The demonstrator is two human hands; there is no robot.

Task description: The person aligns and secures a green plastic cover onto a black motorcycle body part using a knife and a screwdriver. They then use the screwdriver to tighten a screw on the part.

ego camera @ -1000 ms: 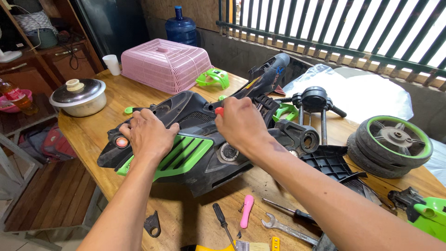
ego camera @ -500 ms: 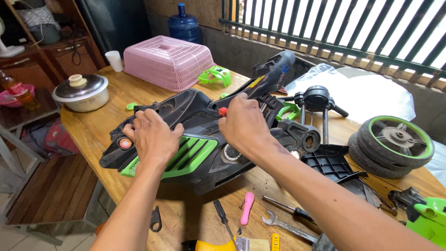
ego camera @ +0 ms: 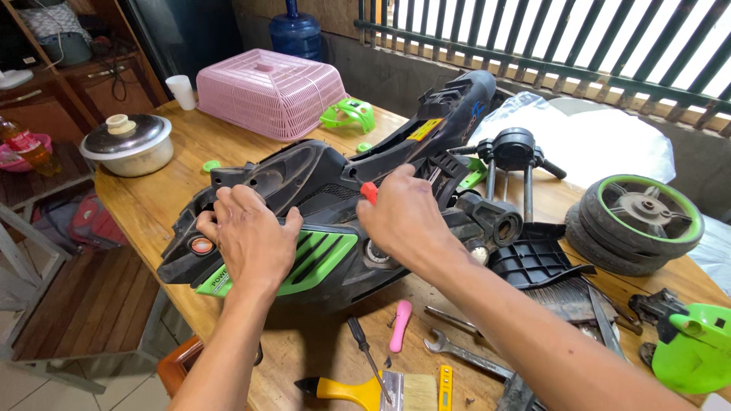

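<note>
Both hands have slid a little toward the near edge of the casing since the earlier frame, and the head camera has come in closer. Left to right: steel lidded pot [ego camera: 128,144] and upturned pink plastic basket [ego camera: 268,91] at the far side of the wooden table [ego camera: 156,204]. Left hand [ego camera: 247,237] lies flat, fingers spread and curled over the rim of the big black-and-green plastic machine casing [ego camera: 320,202], pressing rather than clamping. Right hand [ego camera: 403,217] is closed round a red-handled tool [ego camera: 368,191] poked into the casing; tip hidden. Casing lies on its side mid-table, across the near edge. Looks rigid, hollow, bulky but probably light; smooth shell may slip, so hold by rims and the upper handle bar. Loose wrench [ego camera: 464,356], yellow-handled brush [ego camera: 365,390], black-and-green wheel [ego camera: 636,224] further right.
</note>
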